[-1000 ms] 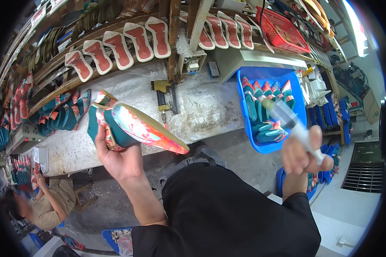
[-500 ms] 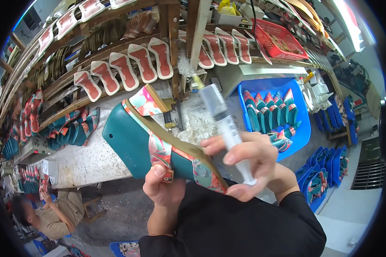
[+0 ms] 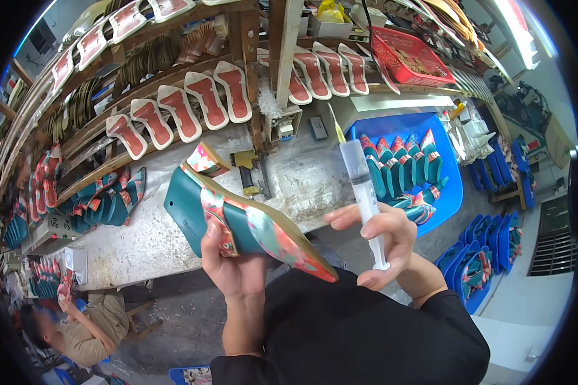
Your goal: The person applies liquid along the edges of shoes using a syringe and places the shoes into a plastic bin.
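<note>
Head view: a teal heeled sandal [image 3: 237,215] is gripped by the left hand [image 3: 234,269] at about 7 o'clock, held above the surface [image 3: 141,240]. A clear syringe [image 3: 365,192] is pinched upright in the right hand [image 3: 385,244], just at 3 o'clock of the sandal. A blue tray [image 3: 453,183] of sandals is seen at 2 o'clock.

Shoe workshop: racks of insoles [image 3: 192,109]

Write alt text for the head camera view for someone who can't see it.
The left hand holds a teal sandal while the right hand grips a clear syringe, tip up, above a dusty workbench. A blue bin of sandals sits to the right.
</note>
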